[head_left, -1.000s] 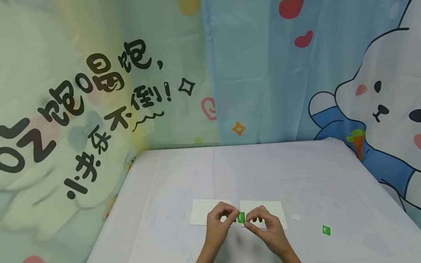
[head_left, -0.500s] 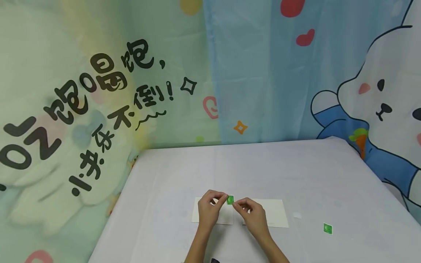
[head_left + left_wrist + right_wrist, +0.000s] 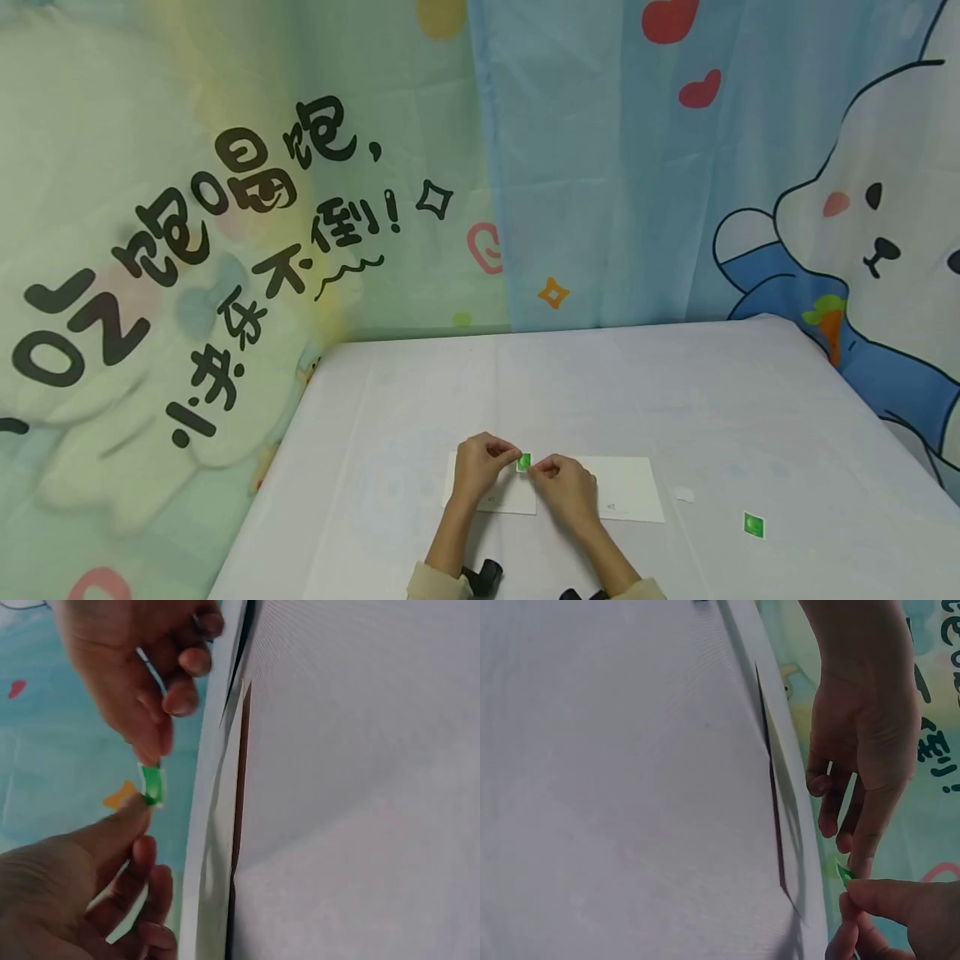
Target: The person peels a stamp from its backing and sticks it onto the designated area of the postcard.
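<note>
A small green sticker with a white edge, much like a postage stamp, is held over the upper right corner of the left white card. My left hand pinches its left side between thumb and forefinger. On the other side, my right hand pinches the lower right edge. In the left wrist view the sticker spans the two hands' fingertips and looks slightly bent. The right wrist view shows it nearly edge-on, raised above the table. A second white card lies to the right, partly behind my right hand.
Another green sticker lies on the white-covered table at the right. Nearer the cards is a small white scrap. Black wrist camera mounts show below the sleeves. A printed curtain hangs behind the table.
Both hands have carried the sticker from the gap between the cards leftward and away from me, to the left card's upper right corner. In the last half second they have moved only slightly.
</note>
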The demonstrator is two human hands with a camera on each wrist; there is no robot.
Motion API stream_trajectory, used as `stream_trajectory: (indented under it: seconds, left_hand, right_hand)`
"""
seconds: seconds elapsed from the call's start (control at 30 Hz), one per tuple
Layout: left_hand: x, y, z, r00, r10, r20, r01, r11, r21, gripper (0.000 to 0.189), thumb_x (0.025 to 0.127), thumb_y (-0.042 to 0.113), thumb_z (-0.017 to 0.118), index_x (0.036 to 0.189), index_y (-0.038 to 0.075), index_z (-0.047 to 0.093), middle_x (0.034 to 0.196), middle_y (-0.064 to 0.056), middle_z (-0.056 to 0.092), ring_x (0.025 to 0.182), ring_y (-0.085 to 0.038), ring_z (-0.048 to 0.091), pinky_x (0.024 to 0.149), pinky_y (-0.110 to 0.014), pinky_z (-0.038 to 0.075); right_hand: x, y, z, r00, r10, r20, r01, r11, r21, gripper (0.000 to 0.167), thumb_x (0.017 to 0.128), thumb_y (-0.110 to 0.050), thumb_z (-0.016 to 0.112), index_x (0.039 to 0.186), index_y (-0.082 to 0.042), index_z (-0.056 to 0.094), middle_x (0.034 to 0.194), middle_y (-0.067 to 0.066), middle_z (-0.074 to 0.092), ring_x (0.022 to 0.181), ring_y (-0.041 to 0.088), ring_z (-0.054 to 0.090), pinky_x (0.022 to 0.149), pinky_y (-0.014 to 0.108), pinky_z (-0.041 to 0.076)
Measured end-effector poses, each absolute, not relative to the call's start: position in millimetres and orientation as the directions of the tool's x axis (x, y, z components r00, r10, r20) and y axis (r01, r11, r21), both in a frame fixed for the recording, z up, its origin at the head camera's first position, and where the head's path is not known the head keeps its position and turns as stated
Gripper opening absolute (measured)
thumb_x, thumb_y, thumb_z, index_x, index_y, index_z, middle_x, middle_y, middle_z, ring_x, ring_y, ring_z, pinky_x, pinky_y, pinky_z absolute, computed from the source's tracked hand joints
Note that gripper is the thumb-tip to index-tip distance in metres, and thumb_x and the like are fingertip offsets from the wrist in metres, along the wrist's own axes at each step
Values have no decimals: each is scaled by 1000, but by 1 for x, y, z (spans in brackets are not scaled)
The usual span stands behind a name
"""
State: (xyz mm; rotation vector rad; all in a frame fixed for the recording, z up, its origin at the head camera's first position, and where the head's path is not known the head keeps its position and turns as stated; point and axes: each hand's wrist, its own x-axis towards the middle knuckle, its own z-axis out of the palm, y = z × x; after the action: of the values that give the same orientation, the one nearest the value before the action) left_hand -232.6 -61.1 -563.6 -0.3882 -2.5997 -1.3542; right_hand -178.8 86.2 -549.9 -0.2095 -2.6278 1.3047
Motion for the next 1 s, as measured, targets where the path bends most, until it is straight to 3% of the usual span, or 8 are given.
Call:
stream_trajectory:
  seconds: [0.67,1.0]
  left_hand:
    - [-237,-56,-576,-974,78,213,208,684,699,14,72,28,78,68,16,72,60,11,61,51,0,48,47,-20,38]
    - [-238,-52,-577,-973,76,219,206,722,661,13,70,27,79,65,17,71,56,13,58,48,1,44,45,-19,35]
  right_hand:
    - [-187,83,-548,-975,220,-3,162,707,-688,14,75,-23,69,66,-12,69,65,-2,64,63,21,57,68,43,35]
    - [-190,81,-552,-972,237,13,168,725,-668,14,72,-24,70,62,-14,66,61,-3,62,59,20,55,66,41,34]
